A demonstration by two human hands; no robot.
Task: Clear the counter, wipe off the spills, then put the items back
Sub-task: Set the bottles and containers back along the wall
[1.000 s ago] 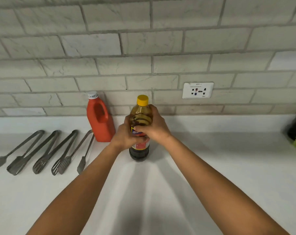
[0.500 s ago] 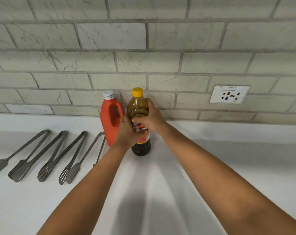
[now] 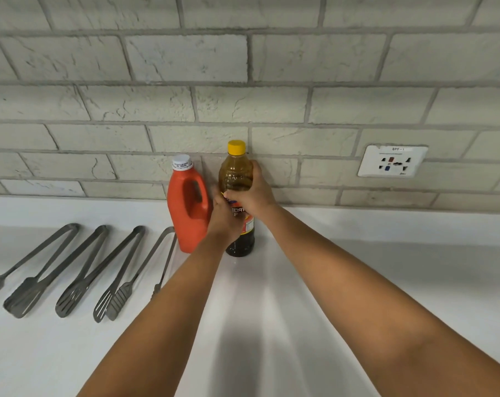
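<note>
Against the tiled backsplash [image 3: 220, 61], head view: yellow-capped bottle [image 3: 236, 170] of dark liquid stands upright on the white counter [image 3: 386, 282], base down, just beside the red jug [image 3: 189, 207]. Both hands wrap it: left hand [image 3: 224, 216] closed low around the label, right hand [image 3: 253, 193] closed over the shoulder, likely steadying a tall, tippy bottle while seating it. Four metal tongs [image 3: 79, 270] lie in a row left. Reads as the put-back stage; no spills visible.
</note>
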